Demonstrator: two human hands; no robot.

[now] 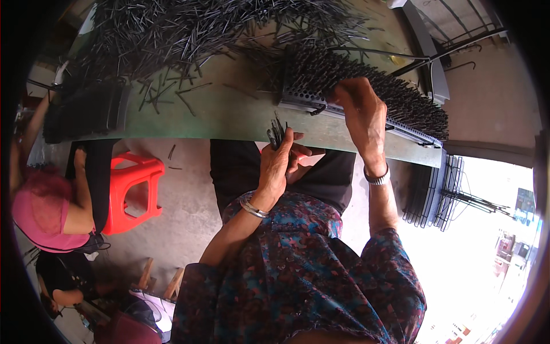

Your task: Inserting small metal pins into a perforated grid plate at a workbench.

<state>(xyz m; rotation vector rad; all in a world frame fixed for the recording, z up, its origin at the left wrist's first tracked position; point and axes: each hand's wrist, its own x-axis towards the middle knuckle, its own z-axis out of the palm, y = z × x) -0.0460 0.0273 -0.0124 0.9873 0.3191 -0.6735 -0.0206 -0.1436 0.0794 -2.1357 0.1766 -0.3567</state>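
Observation:
A small bunch of thin black rods (277,131) sticks up from my left hand (277,161), whose fingers are closed round it just in front of the table edge. My right hand (363,113) is over the near side of a long rack (303,98) with a perforated metal edge. Its fingers are bent together and pinched at the rack; whatever they hold is hidden. Dark rods (366,71) stand upright in dense rows along the rack. Beyond it, a large loose heap of similar rods (189,34) covers the far part of the table.
The greenish tabletop (189,121) has another dark rack (86,112) at its left end. A red plastic stool (134,192) and a person in a pink hat (43,209) are at left. Wire racks (435,192) stand below the table's right end; a metal bar (435,59) crosses the upper right.

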